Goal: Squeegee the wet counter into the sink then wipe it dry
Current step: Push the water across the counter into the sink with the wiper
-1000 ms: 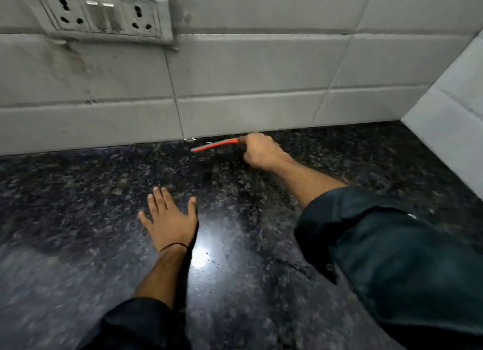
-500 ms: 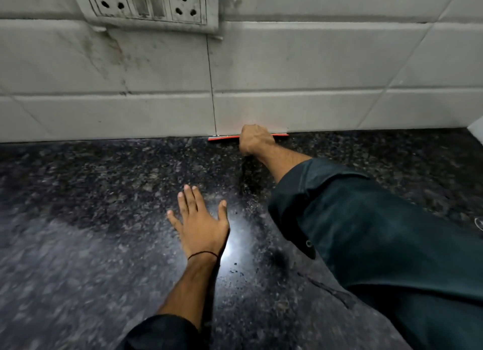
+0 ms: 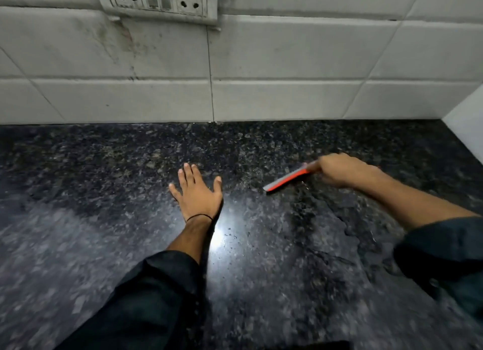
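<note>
Right hand (image 3: 342,170) closed on squeegee (image 3: 286,180), blade on counter (image 3: 104,166) mid-depth, blurred. Left hand (image 3: 197,192) flat, fingers spread, holding nothing. Sink not visible. Risks: blade tilt leaves streaks; water pushed against left hand.

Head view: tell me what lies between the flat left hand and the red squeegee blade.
Only bare wet black granite counter separates left hand from red squeegee, per head view.

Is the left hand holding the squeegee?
No, the left hand lies flat and empty on the granite counter, while the right hand grips the red squeegee.
</note>
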